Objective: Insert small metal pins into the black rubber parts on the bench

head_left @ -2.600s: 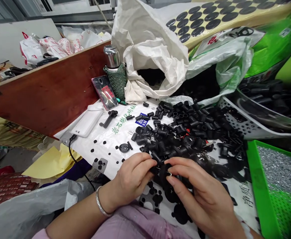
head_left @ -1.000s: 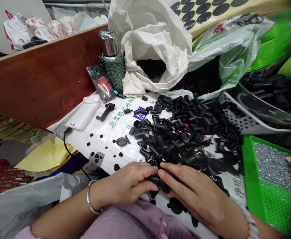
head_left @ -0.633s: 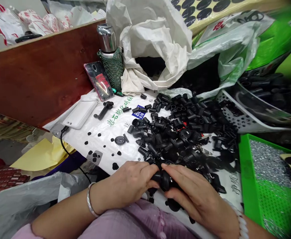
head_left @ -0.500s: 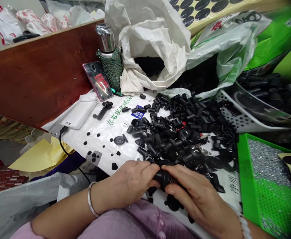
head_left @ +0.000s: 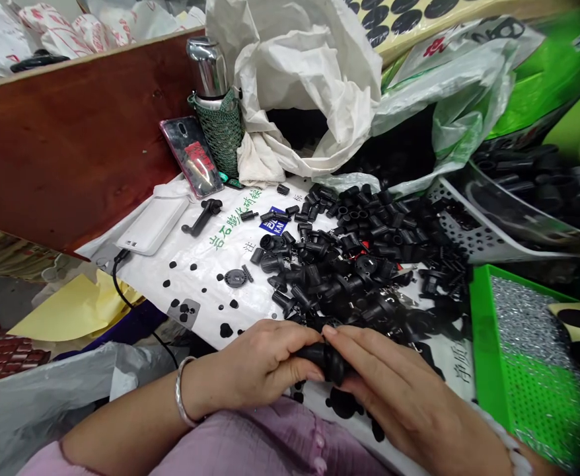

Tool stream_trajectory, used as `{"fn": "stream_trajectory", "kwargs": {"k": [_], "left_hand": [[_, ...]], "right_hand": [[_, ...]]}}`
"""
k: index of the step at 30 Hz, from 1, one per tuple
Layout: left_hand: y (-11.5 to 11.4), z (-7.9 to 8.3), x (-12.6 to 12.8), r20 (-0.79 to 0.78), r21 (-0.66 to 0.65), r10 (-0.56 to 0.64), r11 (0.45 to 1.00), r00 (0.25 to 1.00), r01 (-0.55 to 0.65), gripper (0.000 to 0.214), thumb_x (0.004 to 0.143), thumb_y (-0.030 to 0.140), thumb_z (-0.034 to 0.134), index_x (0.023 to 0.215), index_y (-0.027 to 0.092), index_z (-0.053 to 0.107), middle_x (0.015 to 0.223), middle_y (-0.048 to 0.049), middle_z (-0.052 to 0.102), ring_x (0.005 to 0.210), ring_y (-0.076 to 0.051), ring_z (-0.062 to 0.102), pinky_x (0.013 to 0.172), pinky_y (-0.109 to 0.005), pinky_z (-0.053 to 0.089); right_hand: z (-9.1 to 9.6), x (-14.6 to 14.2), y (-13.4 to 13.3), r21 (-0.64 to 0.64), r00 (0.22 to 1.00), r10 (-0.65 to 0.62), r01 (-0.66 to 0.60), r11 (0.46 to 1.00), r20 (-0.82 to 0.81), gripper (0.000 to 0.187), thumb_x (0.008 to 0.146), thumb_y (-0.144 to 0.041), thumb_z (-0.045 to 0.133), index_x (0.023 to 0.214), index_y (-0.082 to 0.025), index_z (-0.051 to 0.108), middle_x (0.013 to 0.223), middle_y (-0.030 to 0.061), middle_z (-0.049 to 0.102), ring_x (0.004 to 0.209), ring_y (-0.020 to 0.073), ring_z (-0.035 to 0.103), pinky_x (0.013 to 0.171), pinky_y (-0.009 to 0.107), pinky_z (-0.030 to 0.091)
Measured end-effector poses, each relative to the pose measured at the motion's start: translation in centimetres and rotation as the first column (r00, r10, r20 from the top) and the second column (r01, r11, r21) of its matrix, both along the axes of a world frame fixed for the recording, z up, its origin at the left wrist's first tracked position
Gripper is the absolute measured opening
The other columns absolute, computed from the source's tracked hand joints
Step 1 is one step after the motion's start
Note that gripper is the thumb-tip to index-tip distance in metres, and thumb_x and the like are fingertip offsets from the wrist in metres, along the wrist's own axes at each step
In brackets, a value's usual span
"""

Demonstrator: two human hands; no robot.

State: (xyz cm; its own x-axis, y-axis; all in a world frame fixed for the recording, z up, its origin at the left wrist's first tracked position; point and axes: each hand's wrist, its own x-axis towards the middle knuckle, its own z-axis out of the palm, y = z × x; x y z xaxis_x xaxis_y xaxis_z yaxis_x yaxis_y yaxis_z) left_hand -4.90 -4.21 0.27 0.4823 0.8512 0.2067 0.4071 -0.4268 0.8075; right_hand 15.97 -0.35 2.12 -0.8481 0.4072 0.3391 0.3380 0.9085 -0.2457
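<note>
My left hand (head_left: pixel 255 363) and my right hand (head_left: pixel 399 396) meet close to my body, both pinched on one small black plastic part (head_left: pixel 327 357). Left thumb and fingers grip its left end; right fingertips press on its top and right side. A silver bracelet (head_left: pixel 181 400) circles my left wrist. Just beyond the hands a heap of black plastic parts (head_left: pixel 364 264) covers a white printed sack (head_left: pixel 211 264) spread on the table. Small black discs (head_left: pixel 191 307) lie scattered on the sack at the left.
A green tray of small metal pieces (head_left: pixel 528 337) sits at the right. At the back stand a steel flask (head_left: pixel 213 99), a phone (head_left: pixel 191 155), a white power bank (head_left: pixel 154 225), white bags (head_left: pixel 310 79) and a red-brown board (head_left: pixel 72 132). A perforated basket (head_left: pixel 473 231) holds more black parts.
Both hands have drawn nearer to my body with the black part held between them; the right fingers have shifted over its top. The view has tilted down a little.
</note>
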Motion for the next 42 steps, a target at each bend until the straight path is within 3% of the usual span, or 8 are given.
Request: {"fn": "stream_trajectory", "kwargs": {"k": [5,8,10,14,29,37,39,42], "left_hand": [[0.1,0.0,-0.4,-0.021,-0.033,-0.007,0.999,1.000,0.007,0.030,0.090,0.034,0.042,0.101,0.010,0.056,0.081,-0.0084,0.064,0.072,-0.016,0.058,0.068,-0.024,0.043],[0.2,0.0,-0.8,0.061,-0.216,-0.064,0.973,0.996,0.076,0.028,0.088,0.035,0.046,0.094,0.011,0.058,0.074,-0.0050,0.061,0.065,-0.013,0.054,0.062,-0.023,0.042],[0.3,0.0,-0.9,0.198,-0.470,-0.095,0.864,0.976,0.179,0.029,0.087,0.038,0.047,0.086,0.011,0.058,0.066,-0.0014,0.056,0.055,-0.010,0.049,0.053,-0.020,0.040],[0.3,-0.4,-0.9,0.464,-0.772,0.028,0.503,0.885,0.389,0.037,0.082,0.046,0.052,0.086,0.010,0.057,0.059,0.0026,0.050,0.043,-0.005,0.041,0.041,-0.015,0.033],[0.2,-1.3,0.0,0.623,-0.773,0.188,0.298,0.759,0.560,0.039,0.075,0.045,0.063,0.084,0.007,0.062,0.053,0.0035,0.050,0.036,-0.002,0.038,0.032,-0.013,0.027],[-0.1,-1.7,0.4,0.667,-0.722,0.323,0.058,0.672,0.689,0.038,0.074,0.043,0.064,0.083,0.006,0.060,0.048,0.0062,0.040,0.032,-0.002,0.027,0.029,-0.014,0.016],[-0.2,-1.6,0.6,0.649,-0.750,0.305,0.104,0.697,0.653,0.037,0.076,0.043,0.061,0.082,0.007,0.059,0.048,0.0061,0.040,0.032,-0.002,0.026,0.029,-0.014,0.016],[-0.3,-1.1,0.9,0.537,-0.824,0.202,0.334,0.819,0.458,0.032,0.081,0.041,0.054,0.080,0.009,0.057,0.053,0.0038,0.045,0.035,-0.004,0.033,0.032,-0.015,0.023]], "right_hand": [[-0.5,0.1,-0.2,-0.029,1.000,0.001,-0.001,1.000,0.019,0.043,0.089,-0.017,0.040,0.130,-0.003,0.035,0.122,0.0138,0.053,0.116,0.0155,0.046,0.094,0.026,0.045],[-0.5,0.3,0.0,0.073,0.996,0.061,-0.065,0.995,0.061,0.042,0.087,-0.009,0.036,0.129,-0.004,0.038,0.125,0.0145,0.051,0.119,0.0182,0.043,0.092,0.030,0.047],[-0.2,0.3,0.1,0.135,0.990,0.113,-0.123,0.983,0.080,0.043,0.086,-0.005,0.030,0.128,-0.003,0.040,0.125,0.0153,0.051,0.119,0.0194,0.044,0.088,0.031,0.049],[0.2,0.3,0.3,0.141,0.983,0.143,-0.158,0.977,0.113,0.039,0.090,-0.011,0.030,0.126,-0.003,0.041,0.122,0.0147,0.055,0.113,0.0193,0.050,0.083,0.030,0.053],[-0.1,1.2,0.6,0.056,0.971,0.194,-0.204,0.977,0.143,0.037,0.091,-0.016,0.037,0.126,-0.007,0.043,0.118,0.0138,0.058,0.105,0.0184,0.056,0.080,0.031,0.055],[-0.2,1.0,0.9,0.023,0.978,0.197,-0.199,0.980,0.069,0.035,0.091,-0.012,0.035,0.125,-0.009,0.044,0.120,0.0134,0.056,0.112,0.0168,0.051,0.087,0.030,0.051],[0.0,0.8,0.9,-0.022,0.982,0.186,-0.186,0.982,0.035,0.032,0.093,-0.017,0.037,0.122,-0.008,0.046,0.114,0.0131,0.060,0.106,0.0153,0.054,0.085,0.027,0.051],[0.0,0.4,0.9,-0.099,0.989,0.143,-0.144,0.985,-0.025,0.032,0.093,-0.026,0.039,0.119,-0.008,0.046,0.103,0.0116,0.064,0.097,0.0137,0.059,0.081,0.023,0.053]]}}
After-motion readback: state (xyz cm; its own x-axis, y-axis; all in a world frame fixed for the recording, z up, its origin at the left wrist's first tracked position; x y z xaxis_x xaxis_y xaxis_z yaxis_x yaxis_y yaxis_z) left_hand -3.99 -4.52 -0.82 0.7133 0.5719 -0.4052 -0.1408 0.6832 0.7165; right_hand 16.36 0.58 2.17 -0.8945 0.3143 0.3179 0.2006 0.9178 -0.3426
